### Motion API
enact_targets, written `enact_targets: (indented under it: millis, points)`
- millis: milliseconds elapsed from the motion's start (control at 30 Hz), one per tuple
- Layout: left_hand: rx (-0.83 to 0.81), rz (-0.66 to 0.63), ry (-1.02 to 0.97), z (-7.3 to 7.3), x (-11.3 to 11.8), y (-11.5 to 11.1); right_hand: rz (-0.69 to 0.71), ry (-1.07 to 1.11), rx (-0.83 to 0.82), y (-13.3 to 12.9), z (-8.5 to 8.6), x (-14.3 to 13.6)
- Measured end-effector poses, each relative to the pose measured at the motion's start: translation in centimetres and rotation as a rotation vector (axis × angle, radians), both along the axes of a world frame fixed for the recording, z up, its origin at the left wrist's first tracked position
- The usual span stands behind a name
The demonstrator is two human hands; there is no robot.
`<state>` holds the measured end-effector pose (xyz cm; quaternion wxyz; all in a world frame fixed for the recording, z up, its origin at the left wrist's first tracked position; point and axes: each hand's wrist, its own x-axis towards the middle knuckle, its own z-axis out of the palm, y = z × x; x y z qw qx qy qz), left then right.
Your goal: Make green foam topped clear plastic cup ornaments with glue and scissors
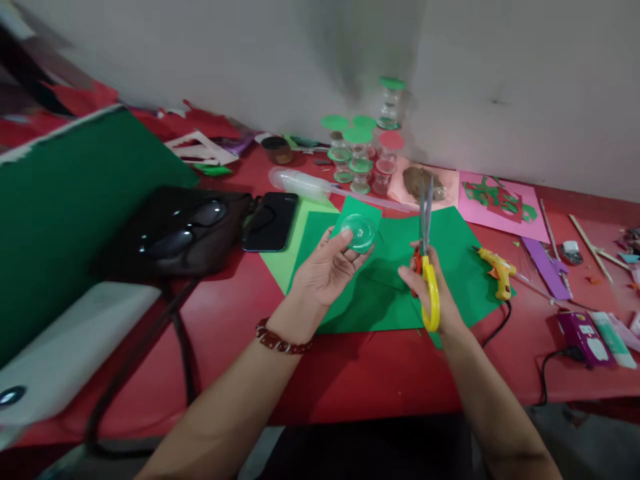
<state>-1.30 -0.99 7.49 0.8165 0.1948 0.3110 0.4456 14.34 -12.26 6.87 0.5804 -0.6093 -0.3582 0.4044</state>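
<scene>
My left hand (327,267) pinches a clear round plastic lid (358,233) together with a piece of green paper (370,208) behind it. The lid lies against the paper, thumb on its near edge. To the right, my right hand (435,287) is closed round the handles of a pair of scissors (430,293), one yellow and one red. The blades point up and away, apart from the paper in my left hand. Beneath both hands, large green sheets (390,313) are spread on the red table.
Behind are hourglass-shaped stacks of clear cups (361,163) with coloured tops. A yellow glue gun (497,272) rests at right, near a purple box (585,339) with a cord. At left are a phone (271,221), a dark bag (150,260) and sunglasses (193,230).
</scene>
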Motion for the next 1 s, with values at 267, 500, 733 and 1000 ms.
enact_targets:
  millis: [267,500,733,1000]
  points:
    - [-0.035,0.043,-0.072,0.4,0.0,-0.3,0.288,0.03,-0.105,-1.3,1.3,-1.0]
    - [0.024,0.011,-0.07,0.5,0.0,-0.7,0.319,-0.032,-0.091,-1.7,1.4,-1.3]
    - [0.001,-0.001,-0.059,0.6,-0.1,-0.2,0.148,-0.45,-0.118,-0.9,0.7,1.2]
    - [0.071,-0.165,0.254,-0.5,0.3,0.0,0.061,-1.151,-0.658,0.0,0.0,3.3]
